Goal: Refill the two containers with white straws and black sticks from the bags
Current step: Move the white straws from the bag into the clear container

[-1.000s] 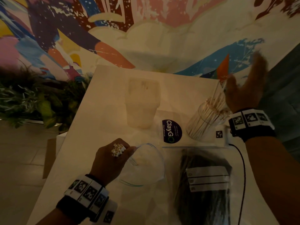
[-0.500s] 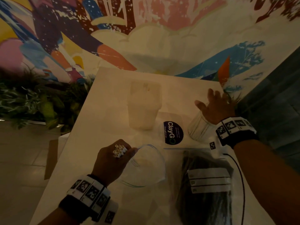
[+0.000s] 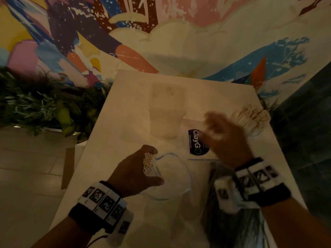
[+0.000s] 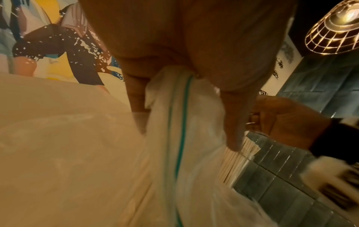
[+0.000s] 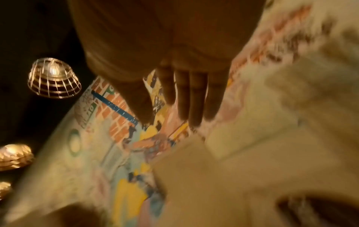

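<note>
Plants [image 3: 41, 108]: one bank of green foliage, left of frame, beside the white table [image 3: 114, 133].
Left hand [image 3: 136, 169]: lower centre-left of the head view, fingers and thumb curled round one bundle of white straws [image 3: 148, 161], more than a dozen open ends facing the camera; the bundle stands in the mouth of one clear zip bag [image 3: 172, 178] lying on the table. The left wrist view shows the fingers [image 4: 233, 122] pressing the bag's film against the straws.
Frosted container [image 3: 167, 113]: one, upright at centre, far half of the table; its contents cannot be told.
Sticker [image 3: 197, 144]: one dark round label reading "ClayGO", centre, partly covered by the right hand.
Right hand [image 3: 227, 138]: blurred, centre-right, above the table and holding nothing; the right wrist view shows its fingers [image 5: 196, 98] straight, close together.
Bag of black sticks [image 3: 238, 228]: one, lower right, flat on the table under the right wrist.
Round clear container [image 3: 250, 119]: one, upper right of the table, packed with pale sticks; just beyond the right hand, apart from it.
Mural [image 3: 125, 33]: one painted wall across the top.
</note>
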The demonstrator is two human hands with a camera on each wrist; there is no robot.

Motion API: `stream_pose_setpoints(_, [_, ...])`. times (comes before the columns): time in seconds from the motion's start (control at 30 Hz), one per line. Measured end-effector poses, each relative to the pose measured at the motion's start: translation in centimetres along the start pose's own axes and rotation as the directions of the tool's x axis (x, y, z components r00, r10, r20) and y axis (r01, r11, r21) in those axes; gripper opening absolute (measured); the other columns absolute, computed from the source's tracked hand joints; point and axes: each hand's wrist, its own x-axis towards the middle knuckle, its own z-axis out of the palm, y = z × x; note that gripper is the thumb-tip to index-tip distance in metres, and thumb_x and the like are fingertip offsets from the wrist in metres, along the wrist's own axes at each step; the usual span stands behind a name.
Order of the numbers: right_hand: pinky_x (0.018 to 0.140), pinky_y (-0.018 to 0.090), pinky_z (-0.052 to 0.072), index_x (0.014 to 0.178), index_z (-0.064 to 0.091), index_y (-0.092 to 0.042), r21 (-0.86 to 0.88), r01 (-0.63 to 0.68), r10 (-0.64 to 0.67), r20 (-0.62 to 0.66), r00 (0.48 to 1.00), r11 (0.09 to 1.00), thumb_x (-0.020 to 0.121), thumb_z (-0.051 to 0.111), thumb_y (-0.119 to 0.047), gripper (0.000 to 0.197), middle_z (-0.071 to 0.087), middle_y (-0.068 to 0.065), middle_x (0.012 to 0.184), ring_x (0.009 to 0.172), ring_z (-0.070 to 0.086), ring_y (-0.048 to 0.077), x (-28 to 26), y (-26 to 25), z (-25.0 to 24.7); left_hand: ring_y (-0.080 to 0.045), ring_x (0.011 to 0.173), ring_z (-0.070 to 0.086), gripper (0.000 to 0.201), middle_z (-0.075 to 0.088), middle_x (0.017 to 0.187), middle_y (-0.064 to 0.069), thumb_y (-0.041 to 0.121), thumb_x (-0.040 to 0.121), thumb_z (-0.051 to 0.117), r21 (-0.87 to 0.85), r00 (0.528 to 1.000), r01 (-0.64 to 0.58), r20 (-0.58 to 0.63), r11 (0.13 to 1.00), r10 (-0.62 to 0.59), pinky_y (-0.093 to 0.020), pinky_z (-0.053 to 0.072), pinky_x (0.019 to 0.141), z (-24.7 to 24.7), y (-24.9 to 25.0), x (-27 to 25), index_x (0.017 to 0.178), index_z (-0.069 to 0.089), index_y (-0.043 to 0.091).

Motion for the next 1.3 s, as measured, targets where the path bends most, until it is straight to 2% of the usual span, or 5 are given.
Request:
stream_pose_setpoints(0.13, [0.085, 0.020, 0.051, 0.140, 0.038, -0.033, 0.139, -0.066, -0.003, 0.444, 0.896, 0.988, 0.074, 0.078, -0.021, 0.078, 0.053, -0.013, 0.125, 0.106, 0.054, 0.004, -4.8, -1.7, 5.9, -0.012, 0.081, 0.059, 0.044, 0.058, 0.090, 0.018, 0.060, 0.060, 0.062, -0.002, 0.997, -0.076, 0.009, 0.997, 0.076, -0.034, 0.049, 0.072, 0.3, -0.1, 0.0, 0.095, 0.048, 0.039])
stream_pose_setpoints(0.5, [0.091, 0.028, 0.049, 0.110, 0.070, -0.016, 0.335, 0.148, -0.226, 0.205, 0.952, 0.930, 0.089, 0.058, -0.033, 0.030, 0.068, -0.001, 0.108, 0.101, 0.061, 0.006, -5.5, -0.8, 11.2, -0.019, 0.089, 0.062, 0.061, 0.071, 0.098, -0.005, 0.057, 0.063, 0.052, -0.158, 0.997, 0.006, -0.079, 0.987, -0.019, -0.023, 0.042, 0.080, 0.9, -0.3, -0.4, 0.103, 0.072, 0.015])
stream_pose_setpoints(0.67, [0.081, 0.019, 0.050, 0.096, 0.070, -0.015, 0.352, 0.095, -0.159, 0.156, 0.975, 0.931, 0.087, 0.058, -0.022, 0.017, 0.066, -0.008, 0.092, 0.087, 0.061, -0.001, -5.7, -0.7, 11.1, -0.025, 0.073, 0.060, 0.032, 0.058, 0.067, 0.011, 0.039, 0.072, 0.055, -0.154, 0.995, 0.010, -0.096, 0.988, -0.025, -0.031, 0.046, 0.066, 1.0, 0.2, -0.3, 0.083, 0.069, 0.013])
stream_pose_setpoints(0.93, [0.070, 0.031, 0.055, 0.086, 0.057, -0.022, 0.371, 0.084, -0.077, -0.033, 0.996, 0.925, 0.088, 0.049, -0.015, 0.010, 0.067, -0.008, 0.076, 0.075, 0.065, 0.007, -5.0, 0.2, 10.6, -0.020, 0.067, 0.061, 0.029, 0.063, 0.084, 0.007, 0.050, 0.065, 0.049, -0.232, 0.980, -0.031, -0.198, 0.972, -0.016, -0.040, 0.052, 0.067, 1.6, -1.6, -0.6, 0.089, 0.057, 0.036])
stream_pose_setpoints(1.3, [0.076, 0.047, 0.053, 0.060, 0.054, -0.040, 0.320, -0.188, 0.119, 0.223, 0.968, 0.929, 0.073, 0.051, -0.005, 0.038, 0.066, 0.004, 0.074, 0.077, 0.065, 0.027, -5.7, 3.6, 12.1, -0.027, 0.085, 0.066, 0.026, 0.065, 0.083, 0.028, 0.050, 0.062, 0.050, -0.353, 0.971, 0.014, -0.217, 0.936, -0.097, -0.042, 0.054, 0.080, 2.3, -1.6, -0.8, 0.085, 0.057, 0.060])
